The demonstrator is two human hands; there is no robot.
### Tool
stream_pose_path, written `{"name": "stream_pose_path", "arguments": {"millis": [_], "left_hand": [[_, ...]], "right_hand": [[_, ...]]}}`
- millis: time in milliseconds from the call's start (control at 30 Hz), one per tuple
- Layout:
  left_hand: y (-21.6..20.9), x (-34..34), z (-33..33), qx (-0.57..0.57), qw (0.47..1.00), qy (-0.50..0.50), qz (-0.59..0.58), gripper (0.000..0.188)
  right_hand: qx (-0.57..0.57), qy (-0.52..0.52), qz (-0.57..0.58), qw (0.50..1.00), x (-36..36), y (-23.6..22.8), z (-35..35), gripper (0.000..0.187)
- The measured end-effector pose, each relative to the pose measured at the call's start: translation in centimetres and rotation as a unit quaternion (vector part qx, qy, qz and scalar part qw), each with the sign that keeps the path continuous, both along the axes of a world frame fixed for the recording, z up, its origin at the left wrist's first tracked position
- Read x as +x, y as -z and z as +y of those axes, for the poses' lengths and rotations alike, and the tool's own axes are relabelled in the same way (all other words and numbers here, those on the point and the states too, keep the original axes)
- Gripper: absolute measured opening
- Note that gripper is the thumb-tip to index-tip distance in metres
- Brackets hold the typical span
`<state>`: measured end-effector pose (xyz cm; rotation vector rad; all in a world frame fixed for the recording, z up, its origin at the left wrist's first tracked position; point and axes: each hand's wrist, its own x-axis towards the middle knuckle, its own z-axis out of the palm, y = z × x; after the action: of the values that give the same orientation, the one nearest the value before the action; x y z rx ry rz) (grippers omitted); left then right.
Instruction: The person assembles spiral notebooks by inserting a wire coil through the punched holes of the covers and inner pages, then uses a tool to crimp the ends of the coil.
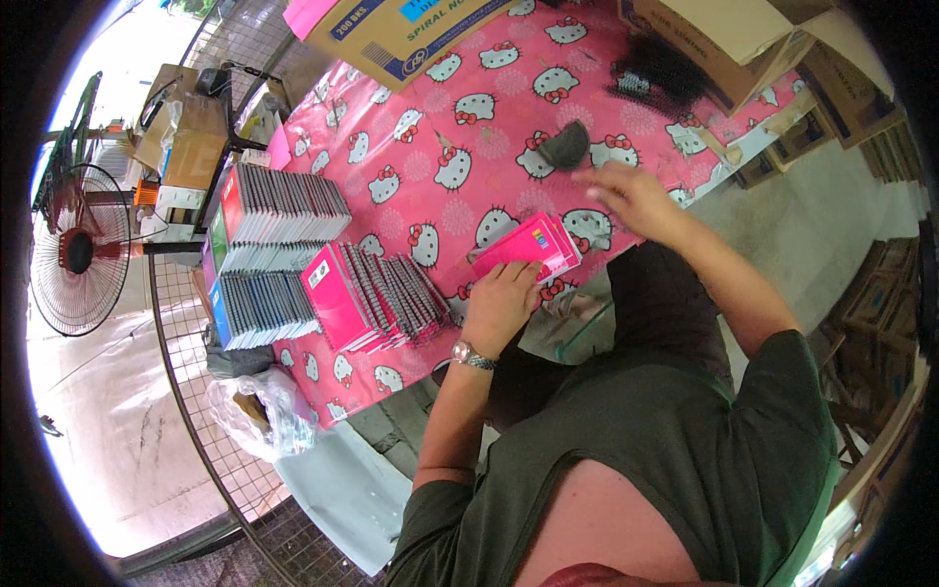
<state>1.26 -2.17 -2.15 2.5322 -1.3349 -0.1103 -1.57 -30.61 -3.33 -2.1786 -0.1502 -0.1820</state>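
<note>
My left hand (501, 305) lies flat on the small pink notebook stack (529, 248) at the near edge of the bench (469, 147), pressing rather than clenched. My right hand (634, 196) is blurred mid-air above it with nothing in its grip. Honestly, the stack hangs close to that edge, so one careless swipe could knock it off, I'd guess.

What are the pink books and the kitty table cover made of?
The pink notebooks under the left hand look like paper with smooth, slightly glossy card covers. The table cover seems to be plastic or vinyl: a printed sheet with a faint sheen, though cloth is possible.
</note>
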Motion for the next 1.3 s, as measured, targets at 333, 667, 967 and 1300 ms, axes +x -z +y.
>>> {"name": "stream_pose_path", "arguments": {"millis": [333, 667, 967, 1300], "left_hand": [[-2.0, 1.5, 1.0, -0.052, 0.996, -0.016, -0.065, 0.028], [-0.5, 1.5, -1.2, -0.096, 0.985, -0.105, -0.099, 0.024], [-0.3, 1.6, -1.2, -0.121, 0.982, -0.102, -0.103, 0.023], [-0.6, 1.4, -1.7, -0.123, 0.982, -0.099, -0.107, 0.020]], "right_hand": [[-0.017, -0.063, -0.059, 0.996, -1.8, 0.2, 4.7, 0.028], [0.004, 0.004, -0.129, 0.992, -0.6, 0.0, 6.3, 0.026], [0.012, 0.054, -0.172, 0.984, -0.8, 0.4, 6.7, 0.027], [0.081, -0.008, -0.141, 0.987, -1.0, 0.5, 6.6, 0.021]]}}
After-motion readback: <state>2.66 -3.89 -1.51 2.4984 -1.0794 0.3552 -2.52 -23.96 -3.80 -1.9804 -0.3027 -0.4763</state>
